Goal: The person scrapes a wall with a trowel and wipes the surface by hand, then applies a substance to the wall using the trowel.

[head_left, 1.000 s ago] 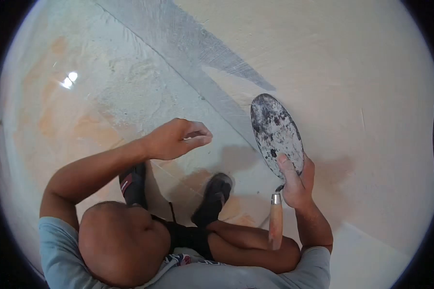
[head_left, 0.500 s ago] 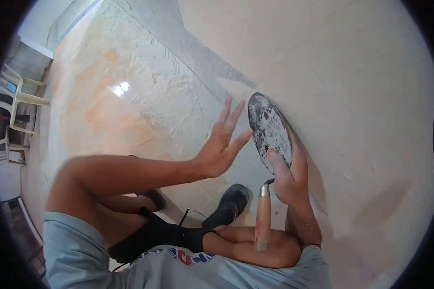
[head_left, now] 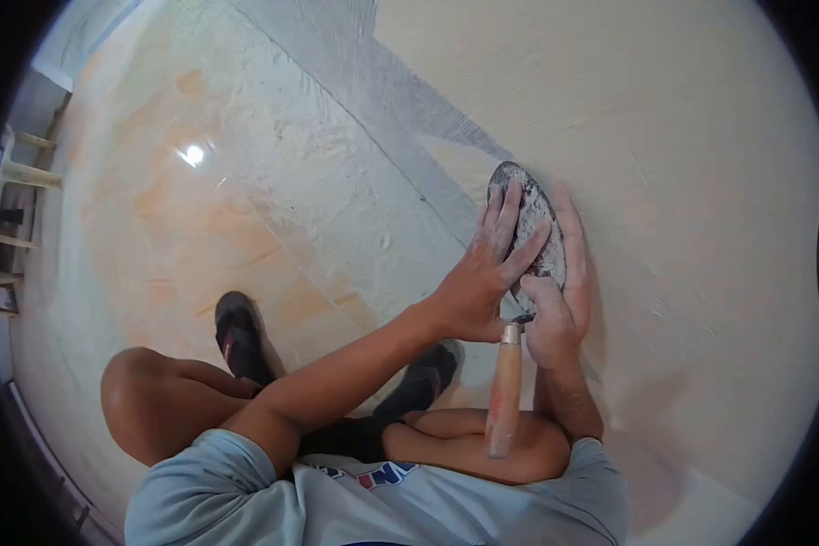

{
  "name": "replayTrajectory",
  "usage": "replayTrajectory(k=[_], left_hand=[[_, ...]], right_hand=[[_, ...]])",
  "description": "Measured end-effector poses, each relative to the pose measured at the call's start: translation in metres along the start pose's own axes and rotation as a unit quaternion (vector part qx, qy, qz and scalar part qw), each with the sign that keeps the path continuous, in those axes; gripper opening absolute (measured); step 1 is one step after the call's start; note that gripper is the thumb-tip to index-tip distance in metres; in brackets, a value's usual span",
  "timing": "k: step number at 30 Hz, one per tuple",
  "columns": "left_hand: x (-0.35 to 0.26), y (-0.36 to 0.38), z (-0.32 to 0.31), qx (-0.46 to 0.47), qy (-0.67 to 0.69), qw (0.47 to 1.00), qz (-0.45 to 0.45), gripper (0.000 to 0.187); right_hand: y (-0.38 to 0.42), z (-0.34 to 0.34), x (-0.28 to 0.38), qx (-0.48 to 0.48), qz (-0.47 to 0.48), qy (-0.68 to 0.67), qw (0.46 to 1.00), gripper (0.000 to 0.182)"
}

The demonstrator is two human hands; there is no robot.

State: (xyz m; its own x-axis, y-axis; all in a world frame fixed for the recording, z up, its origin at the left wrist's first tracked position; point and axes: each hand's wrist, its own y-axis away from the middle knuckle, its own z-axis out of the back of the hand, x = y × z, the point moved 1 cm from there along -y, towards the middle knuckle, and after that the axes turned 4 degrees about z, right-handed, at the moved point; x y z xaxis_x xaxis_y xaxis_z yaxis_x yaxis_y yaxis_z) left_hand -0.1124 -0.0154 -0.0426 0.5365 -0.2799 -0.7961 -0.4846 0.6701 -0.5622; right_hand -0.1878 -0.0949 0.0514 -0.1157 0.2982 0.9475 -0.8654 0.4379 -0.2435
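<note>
Pale flr (head_left: 337,218); R hand (head_left: 555,323) w/ trowel (head_left: 550,258).

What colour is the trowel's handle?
The handle is light brown with reddish smears; head view shows it.

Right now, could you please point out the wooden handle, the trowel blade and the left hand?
Wooden handle (head_left: 503,399): head view, middle of the grip.
Trowel blade (head_left: 552,253): head view, smeared face.
Left hand (head_left: 479,280): head view, back of the hand.

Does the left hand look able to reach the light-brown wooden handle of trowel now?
Probably yes: the left hand is over the mottled grey oval blade, close to the wooden handle, which nothing appears to cover.
</note>
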Motion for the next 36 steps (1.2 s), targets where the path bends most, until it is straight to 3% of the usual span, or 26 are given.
replayTrajectory(k=[3, 8, 11, 12, 19, 22, 27, 30, 35, 36], left_hand=[[-0.006, -0.009, -0.007, -0.011, -0.051, 0.998, 0.029, 0.104], [-0.012, -0.013, -0.014, -0.064, 0.039, 0.997, 0.023, 0.097], [-0.018, -0.018, -0.009, -0.038, 0.039, 0.995, 0.078, 0.089], [-0.014, -0.019, -0.011, -0.043, 0.045, 0.995, 0.080, 0.089], [-0.008, -0.020, -0.010, -0.061, 0.062, 0.995, 0.054, 0.080], [-0.019, -0.022, -0.015, -0.075, 0.040, 0.996, 0.040, 0.085], [-0.014, -0.024, -0.010, -0.033, -0.033, 0.997, 0.054, 0.081], [-0.019, -0.024, -0.007, -0.003, -0.006, 0.999, 0.048, 0.079], [-0.014, -0.025, -0.003, 0.001, 0.012, 0.998, 0.065, 0.081], [-0.012, -0.024, 0.000, 0.009, 0.005, 0.998, 0.057, 0.082]], right_hand=[[0.001, -0.007, 0.009, -0.017, 0.020, 0.038, 0.999, 0.087], [0.005, -0.022, 0.020, -0.057, 0.029, -0.041, 0.997, 0.083], [0.002, -0.028, 0.021, -0.066, 0.033, 0.011, 0.997, 0.081], [0.001, -0.027, 0.018, -0.070, 0.058, 0.086, 0.992, 0.080], [0.002, -0.026, 0.016, -0.056, 0.102, 0.179, 0.977, 0.071], [0.002, -0.017, 0.014, -0.066, 0.120, 0.128, 0.982, 0.064], [-0.008, -0.011, 0.004, -0.068, 0.145, 0.134, 0.978, 0.042], [-0.001, -0.013, 0.014, -0.073, 0.156, 0.144, 0.975, 0.033], [-0.004, -0.016, 0.007, -0.071, 0.142, 0.151, 0.976, 0.031], [-0.003, -0.018, 0.005, -0.075, 0.181, 0.162, 0.967, 0.031]])
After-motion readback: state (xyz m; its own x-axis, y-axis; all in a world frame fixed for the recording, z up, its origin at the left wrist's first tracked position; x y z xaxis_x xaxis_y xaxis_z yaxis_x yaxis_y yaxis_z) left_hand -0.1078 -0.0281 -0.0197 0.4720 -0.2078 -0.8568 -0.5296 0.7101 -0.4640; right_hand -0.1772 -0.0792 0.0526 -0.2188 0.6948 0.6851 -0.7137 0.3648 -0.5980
